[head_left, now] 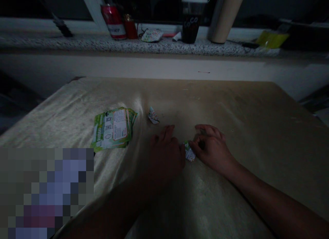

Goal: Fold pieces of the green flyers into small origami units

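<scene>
Table: covered in a shiny, creased cloth, set below the sill.
Sill: speckled stone, bearing a cardboard tube, a dark cup and a red can.
Green leaflets: an uneven stack on the table, left of the hands.
Left hand: fingers loosely bent, thumb at the folded paper's left edge; whether it grips, I cannot tell.
Right hand: thumb and forefinger pinched together on the paper's right edge, other fingers curved.
Folded paper: green-and-white, between both hands.
Pointed paper piece: beyond the left hand, near the leaflets.
</scene>
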Motion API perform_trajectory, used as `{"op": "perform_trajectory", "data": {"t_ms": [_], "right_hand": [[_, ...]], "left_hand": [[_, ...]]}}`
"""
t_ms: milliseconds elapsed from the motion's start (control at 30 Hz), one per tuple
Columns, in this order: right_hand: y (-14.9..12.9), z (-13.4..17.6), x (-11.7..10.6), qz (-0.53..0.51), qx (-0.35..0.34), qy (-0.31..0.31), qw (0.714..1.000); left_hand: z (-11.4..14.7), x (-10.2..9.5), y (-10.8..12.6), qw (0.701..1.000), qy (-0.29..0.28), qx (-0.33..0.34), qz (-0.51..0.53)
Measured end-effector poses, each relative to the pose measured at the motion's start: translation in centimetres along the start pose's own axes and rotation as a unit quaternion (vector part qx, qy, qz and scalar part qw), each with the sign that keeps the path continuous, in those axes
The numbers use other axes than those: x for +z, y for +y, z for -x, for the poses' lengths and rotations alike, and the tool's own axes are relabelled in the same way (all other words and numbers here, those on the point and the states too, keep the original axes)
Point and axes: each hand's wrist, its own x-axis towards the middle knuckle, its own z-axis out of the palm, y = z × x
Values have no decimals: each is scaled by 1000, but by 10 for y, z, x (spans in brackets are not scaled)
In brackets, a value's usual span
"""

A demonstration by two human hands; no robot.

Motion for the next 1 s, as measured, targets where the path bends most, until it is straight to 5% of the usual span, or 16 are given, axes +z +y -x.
{"op": "perform_trajectory", "data": {"t_ms": [667, 1000], "right_hand": [[-5, -1, -3, 13, 23, -15, 1000], [-6, -2, -6, 3, 29, -23, 999]], "left_hand": [[1, -1, 0, 1000, 6, -4, 7], [4, 0, -6, 997, 5, 54, 52]]}}
